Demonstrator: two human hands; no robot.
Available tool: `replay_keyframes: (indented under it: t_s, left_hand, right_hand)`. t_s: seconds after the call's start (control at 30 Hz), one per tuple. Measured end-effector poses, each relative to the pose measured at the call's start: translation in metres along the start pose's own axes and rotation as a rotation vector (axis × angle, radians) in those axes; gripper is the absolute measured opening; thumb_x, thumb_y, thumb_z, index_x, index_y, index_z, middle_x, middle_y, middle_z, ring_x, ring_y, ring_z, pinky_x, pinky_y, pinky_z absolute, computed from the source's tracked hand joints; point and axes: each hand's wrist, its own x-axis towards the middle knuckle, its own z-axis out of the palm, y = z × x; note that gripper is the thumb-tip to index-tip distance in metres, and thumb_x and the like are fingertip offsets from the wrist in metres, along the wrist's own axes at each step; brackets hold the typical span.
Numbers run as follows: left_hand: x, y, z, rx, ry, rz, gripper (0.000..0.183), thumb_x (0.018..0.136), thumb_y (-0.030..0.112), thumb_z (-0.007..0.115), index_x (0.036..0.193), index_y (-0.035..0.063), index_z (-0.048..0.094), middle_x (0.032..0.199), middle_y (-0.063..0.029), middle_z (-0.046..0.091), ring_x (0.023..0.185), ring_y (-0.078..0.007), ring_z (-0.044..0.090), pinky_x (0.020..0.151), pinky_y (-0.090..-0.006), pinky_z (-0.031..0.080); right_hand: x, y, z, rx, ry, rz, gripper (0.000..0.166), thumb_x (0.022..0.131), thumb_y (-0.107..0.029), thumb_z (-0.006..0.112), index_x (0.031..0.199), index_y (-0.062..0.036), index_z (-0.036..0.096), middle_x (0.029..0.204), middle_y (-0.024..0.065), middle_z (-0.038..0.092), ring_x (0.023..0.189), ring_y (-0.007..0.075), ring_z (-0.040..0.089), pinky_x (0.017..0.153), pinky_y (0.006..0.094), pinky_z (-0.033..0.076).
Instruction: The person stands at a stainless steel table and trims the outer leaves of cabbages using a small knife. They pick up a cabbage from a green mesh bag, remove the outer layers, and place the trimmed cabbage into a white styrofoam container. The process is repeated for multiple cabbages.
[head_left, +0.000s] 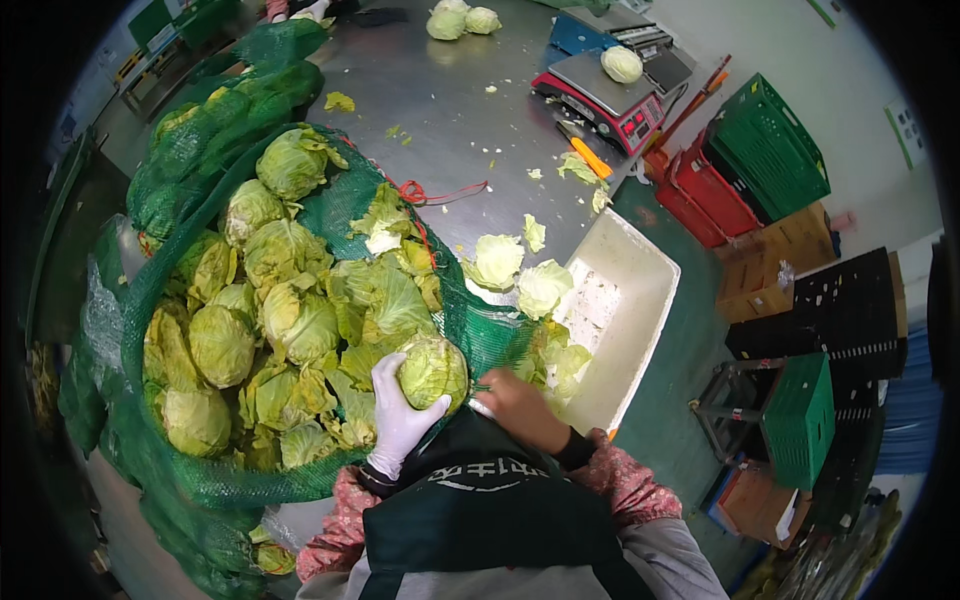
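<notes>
My left hand (401, 420), in a white glove, holds a green cabbage head (433, 375) in front of my apron. Just right of that cabbage is my right hand (517, 409), bare, with its fingers bent near the edge of the net; what its fingers hold, if anything, is hidden. To the left, a green mesh sack (255, 487) lies spread around several cabbages (223, 345) with yellowed outer leaves. Pale loose leaves (544, 289) lie at the rim of a white foam box (652, 315), and more leaves are inside it.
A red scale (585, 105) bears a trimmed cabbage (621, 64), near an orange-handled knife (590, 157). More cabbages (448, 22) sit at the far side of the steel table (427, 90). Full net sacks (225, 120) stand left. Another person's gloved hand (319, 9) shows at the far edge. Crates (769, 150) stand right.
</notes>
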Motion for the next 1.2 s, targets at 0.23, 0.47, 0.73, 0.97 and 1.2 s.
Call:
replay_keyframes:
  t_s: [0.23,0.47,0.73,0.97,1.2]
  left_hand:
    - [0.0,-0.003,-0.001,-0.032,-0.098,0.078,0.087,0.064,0.023,0.085,0.135,0.0047,0.038,0.136,-0.0225,0.039,0.127,-0.0412,0.042,0.109,-0.0479,0.037]
    - [-0.003,-0.02,0.003,-0.053,-0.094,0.138,0.09,0.063,0.028,0.087,0.135,0.0069,0.038,0.137,-0.0238,0.036,0.127,-0.0433,0.04,0.108,-0.0502,0.037]
    - [-0.005,-0.018,0.006,-0.051,-0.091,0.103,0.092,0.059,0.026,0.089,0.133,0.0084,0.039,0.136,-0.0227,0.035,0.126,-0.044,0.04,0.108,-0.0518,0.036]
    - [-0.028,-0.025,0.002,-0.01,-0.115,0.362,0.086,0.056,0.026,0.093,0.125,0.0133,0.043,0.14,-0.0214,0.033,0.132,-0.0474,0.036,0.111,-0.0548,0.033]
    - [0.01,-0.001,-0.015,-0.668,0.044,0.008,0.031,0.071,0.004,0.067,0.09,0.0067,0.044,0.114,-0.0125,0.047,0.128,-0.036,0.044,0.107,-0.0448,0.033]
  right_hand:
    - [0.01,-0.006,-0.001,-0.3,-0.161,0.201,0.015,0.091,-0.02,0.058,0.105,-0.013,0.058,0.072,0.0074,0.059,0.059,0.0289,0.063,0.049,0.0422,0.047]
    - [0.011,0.006,0.0,-0.035,-0.361,0.19,0.036,0.091,-0.014,0.052,0.126,-0.0038,0.048,0.077,0.0162,0.064,0.07,0.0402,0.064,0.059,0.052,0.048]
    - [0.025,0.006,-0.006,-0.128,-0.533,0.26,0.038,0.091,-0.015,0.053,0.123,0.0037,0.045,0.077,0.0246,0.065,0.073,0.0421,0.065,0.062,0.0537,0.049]
    - [0.022,0.059,0.053,0.223,-0.617,0.384,0.037,0.092,-0.023,0.059,0.116,-0.0005,0.043,0.091,0.0293,0.064,0.083,0.0485,0.063,0.07,0.0535,0.05]
    - [0.028,-0.019,-0.001,0.35,-0.094,0.613,0.021,0.092,-0.017,0.059,0.108,-0.0044,0.056,0.084,0.0206,0.065,0.058,0.0306,0.065,0.054,0.0404,0.049]
